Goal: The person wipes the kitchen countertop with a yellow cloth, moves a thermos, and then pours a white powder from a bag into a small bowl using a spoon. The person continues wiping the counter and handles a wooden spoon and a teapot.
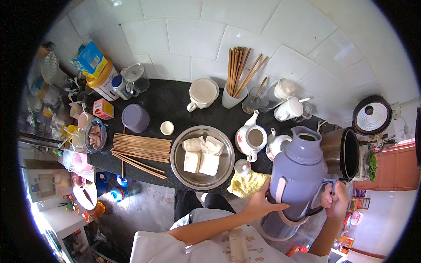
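My right hand (335, 197) is closed around the handle of a purple thermos flask (296, 164), which has no lid on. The fingers of my left hand (263, 203) are spread against the flask's lower left side. To the left stand a floral teapot (243, 139) without its lid, and a second floral pot (276, 146) partly behind the flask. A small floral lid (242, 167) sits by a yellow cloth (248, 184) at the counter's edge. White blocks, perhaps tofu, lie in a steel bowl (230, 157). Several wooden chopsticks (141, 148) lie left of it.
A purple cup-shaped lid (135, 118), a lidded white mug (202, 93) and a chopstick holder (234, 98) stand farther back. At the left is a glass bowl of meat pieces (94, 135). A dark pot (340, 154) stands right of the flask.
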Tool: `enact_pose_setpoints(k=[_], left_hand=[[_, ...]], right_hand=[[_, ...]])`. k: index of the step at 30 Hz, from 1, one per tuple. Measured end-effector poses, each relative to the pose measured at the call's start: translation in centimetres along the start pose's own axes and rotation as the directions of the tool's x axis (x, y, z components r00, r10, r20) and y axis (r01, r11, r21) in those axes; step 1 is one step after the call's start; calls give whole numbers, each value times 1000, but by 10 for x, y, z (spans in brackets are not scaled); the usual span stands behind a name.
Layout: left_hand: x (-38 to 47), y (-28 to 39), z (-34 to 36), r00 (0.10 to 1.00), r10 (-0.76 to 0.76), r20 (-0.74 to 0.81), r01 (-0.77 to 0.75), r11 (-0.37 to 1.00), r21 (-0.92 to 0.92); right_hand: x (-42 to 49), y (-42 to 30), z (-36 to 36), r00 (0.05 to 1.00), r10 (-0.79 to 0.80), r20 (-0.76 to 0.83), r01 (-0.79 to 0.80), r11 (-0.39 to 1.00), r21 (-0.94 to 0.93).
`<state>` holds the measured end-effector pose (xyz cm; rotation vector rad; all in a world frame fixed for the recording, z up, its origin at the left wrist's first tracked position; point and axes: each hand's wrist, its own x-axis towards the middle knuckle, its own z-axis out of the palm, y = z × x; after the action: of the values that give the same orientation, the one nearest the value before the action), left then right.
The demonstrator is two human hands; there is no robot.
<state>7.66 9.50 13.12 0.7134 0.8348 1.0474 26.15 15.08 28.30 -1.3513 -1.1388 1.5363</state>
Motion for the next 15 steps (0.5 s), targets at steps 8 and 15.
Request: enact_pose_setpoints(k=[8,15], left_hand=[[-6,89,-1,970,233,66,-240,961,137],[-30,173,-39,897,437,66,-439,867,235]], right_hand=[[-27,-31,-5,935,-354,0,346,915,208],[-16,-67,67,737,-662,137,583,724,368]])
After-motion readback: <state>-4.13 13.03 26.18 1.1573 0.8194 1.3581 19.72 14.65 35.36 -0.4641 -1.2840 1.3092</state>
